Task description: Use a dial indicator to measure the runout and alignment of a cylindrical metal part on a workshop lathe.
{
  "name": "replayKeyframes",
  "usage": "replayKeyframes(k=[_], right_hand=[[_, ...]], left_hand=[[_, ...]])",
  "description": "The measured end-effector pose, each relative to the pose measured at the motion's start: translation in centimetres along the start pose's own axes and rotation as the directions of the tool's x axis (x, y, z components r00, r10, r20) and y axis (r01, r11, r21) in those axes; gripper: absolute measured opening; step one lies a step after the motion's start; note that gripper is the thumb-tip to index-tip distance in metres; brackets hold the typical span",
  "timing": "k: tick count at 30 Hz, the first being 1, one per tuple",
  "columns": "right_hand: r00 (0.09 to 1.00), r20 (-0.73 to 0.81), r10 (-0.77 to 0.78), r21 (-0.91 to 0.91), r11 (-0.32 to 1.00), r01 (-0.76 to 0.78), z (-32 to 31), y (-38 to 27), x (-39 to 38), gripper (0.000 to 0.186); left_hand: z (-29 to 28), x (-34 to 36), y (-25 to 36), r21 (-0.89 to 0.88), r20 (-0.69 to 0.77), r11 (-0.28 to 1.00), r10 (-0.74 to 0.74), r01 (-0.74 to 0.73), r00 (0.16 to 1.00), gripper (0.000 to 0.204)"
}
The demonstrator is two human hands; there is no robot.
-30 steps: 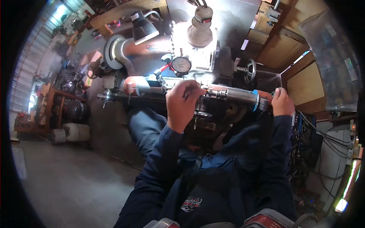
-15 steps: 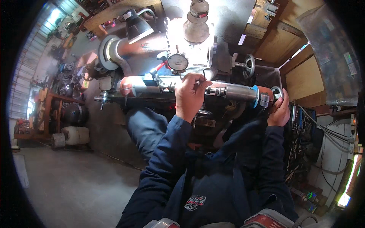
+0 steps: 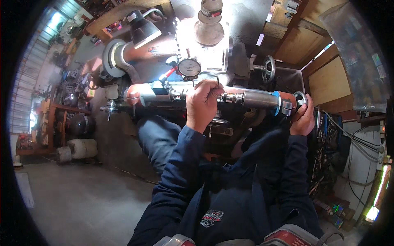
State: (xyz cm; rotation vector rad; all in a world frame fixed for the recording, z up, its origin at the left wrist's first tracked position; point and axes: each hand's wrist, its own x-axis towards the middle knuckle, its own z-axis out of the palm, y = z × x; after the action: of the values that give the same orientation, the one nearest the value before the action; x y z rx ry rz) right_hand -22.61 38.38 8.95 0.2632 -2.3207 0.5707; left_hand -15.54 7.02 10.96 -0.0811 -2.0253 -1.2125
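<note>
My left hand (image 3: 202, 105) is closed in front of a metal shaft (image 3: 230, 97) set lengthwise in an orange-and-steel machine. A thin bent rod (image 3: 214, 77), shaped like a hex key, rises from its pinched fingers; the lower end is hidden. Just above the hand hangs a round dial gauge (image 3: 189, 67) on a red-clamped arm. My right hand (image 3: 303, 120) is curled round the rim of a small handwheel (image 3: 301, 98) at the right end of the orange tailstock (image 3: 286, 104). The middle of the shaft is hidden behind my left hand.
A bright lamp glare covers the machine's back, beside a black lamp hood (image 3: 144, 29). A larger handwheel (image 3: 269, 69) stands behind the shaft on the right. A wheel guard (image 3: 115, 57) sits back left. Cables (image 3: 353, 139) run along the right wall.
My left hand has shifted slightly left, and more of the bent rod shows above its fingers. The right hand stays on the handwheel. The whole view has shifted a little.
</note>
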Motion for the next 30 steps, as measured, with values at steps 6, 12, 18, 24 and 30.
replayKeyframes(k=[6, 12, 18, 24, 30], right_hand=[[0.996, 0.085, 0.027, 0.053, 0.998, -0.032, -1.0, -0.4, 0.5, 0.038], [0.964, 0.22, 0.152, 0.103, 0.979, -0.177, -2.7, -2.3, 5.7, 0.04], [0.88, 0.401, 0.255, -0.23, 0.958, -0.173, 2.8, -0.9, 10.2, 0.056], [0.706, 0.549, 0.447, -0.422, 0.878, -0.227, 1.0, -1.1, 7.1, 0.051], [0.99, -0.043, 0.134, 0.158, 0.979, -0.125, 0.4, -0.1, -3.7, 0.036]], left_hand=[[-0.1, 0.1, 0.0, -0.163, 0.105, 0.985, -0.044, 0.061, 0.993, 0.009], [0.0, -0.3, 0.2, -0.076, -0.022, 0.993, -0.096, 0.094, 0.995, 0.013], [-0.1, 0.1, 0.2, -0.046, 0.016, 0.998, -0.048, 0.048, 0.999, 0.011], [-0.4, -0.5, 0.9, -0.238, -0.121, 0.97, -0.085, 0.054, 0.989, 0.008], [1.2, -0.9, 0.6, -0.238, -0.163, 0.969, -0.112, 0.071, 0.98, 0.013]])
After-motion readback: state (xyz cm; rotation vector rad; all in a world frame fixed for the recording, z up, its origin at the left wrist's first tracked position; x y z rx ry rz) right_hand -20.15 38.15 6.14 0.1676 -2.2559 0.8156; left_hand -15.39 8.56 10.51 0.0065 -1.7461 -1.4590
